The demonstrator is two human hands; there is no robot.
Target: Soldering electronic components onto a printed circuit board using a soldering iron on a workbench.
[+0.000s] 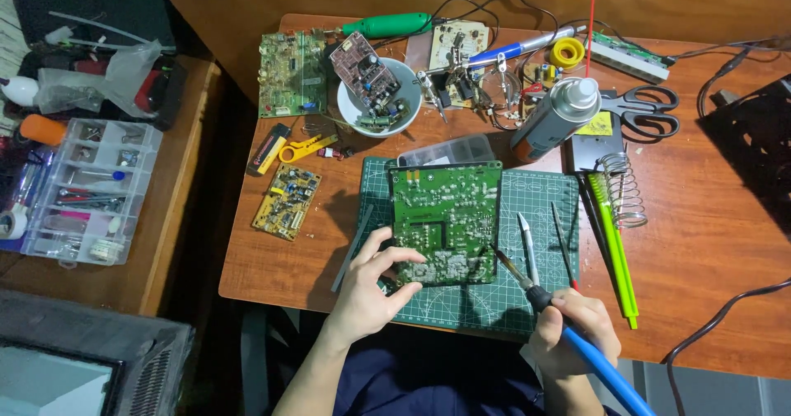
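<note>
A large green circuit board (446, 218) lies solder side up on a green cutting mat (540, 210). My left hand (369, 288) grips the board's near left corner, thumb and fingers on its edge. My right hand (573, 334) is closed around a blue-handled soldering iron (577, 342), whose metal tip (504, 264) touches the board's near right edge. A pair of tweezers (527, 243) and a thin dark probe (563, 247) rest on the mat just right of the board.
A white bowl (409, 78) holds small boards. A spray can (556, 119), scissors (651, 107), a coiled iron stand (622, 185), a green tool (614, 243), a yellow board (287, 202) and a parts organizer (91, 189) lie around. Cables trail at the right.
</note>
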